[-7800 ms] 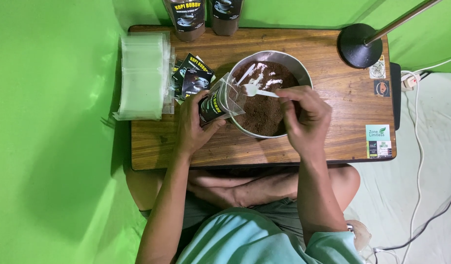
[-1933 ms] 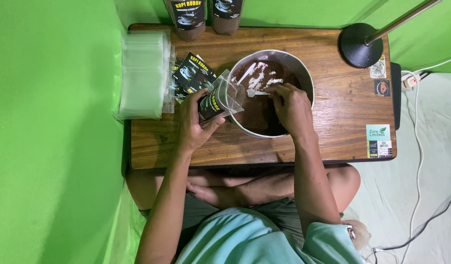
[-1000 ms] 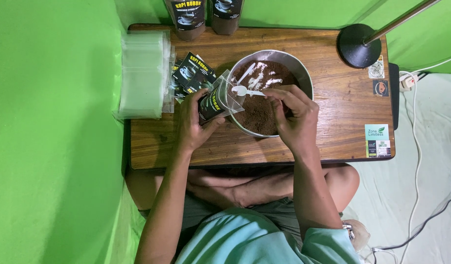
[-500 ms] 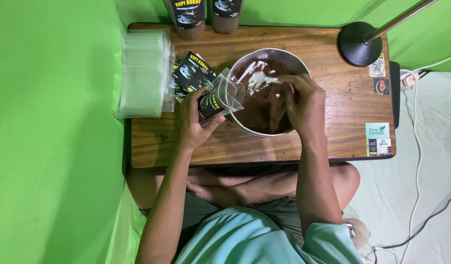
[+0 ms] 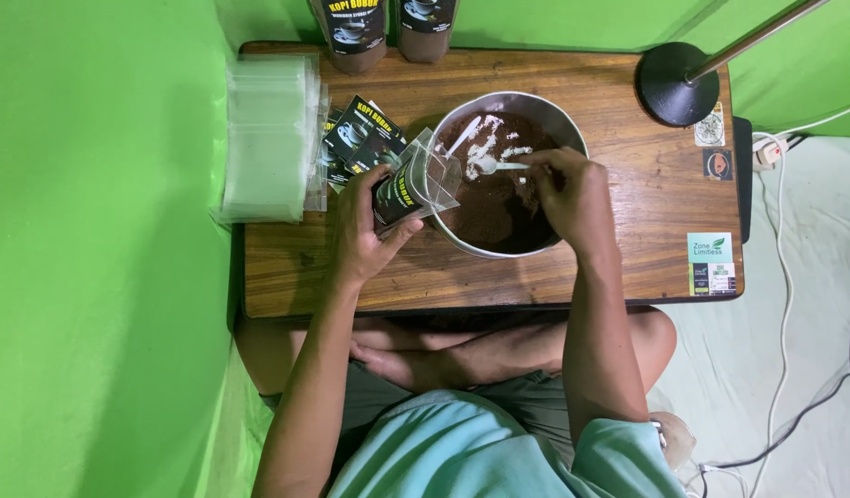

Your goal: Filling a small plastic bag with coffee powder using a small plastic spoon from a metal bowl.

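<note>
My left hand (image 5: 368, 231) holds a small clear pouch (image 5: 416, 183) with a black label, its mouth tipped open toward a metal bowl (image 5: 572, 138) of dark brown powder (image 5: 485, 212). My right hand (image 5: 572, 194) is over the bowl and grips a white plastic spoon (image 5: 495, 166) by its handle. The spoon's bowl sits just above the powder, close to the pouch's mouth.
A stack of empty clear pouches (image 5: 270, 138) lies at the left end of the wooden table (image 5: 646, 184), with black labels (image 5: 360, 134) beside it. Two filled dark pouches (image 5: 388, 28) stand at the back edge. A black lamp base (image 5: 678, 83) sits at the back right.
My right hand has lifted out of the powder and brought the spoon left toward the pouch's mouth. The left hand keeps the pouch tilted at the bowl's rim.
</note>
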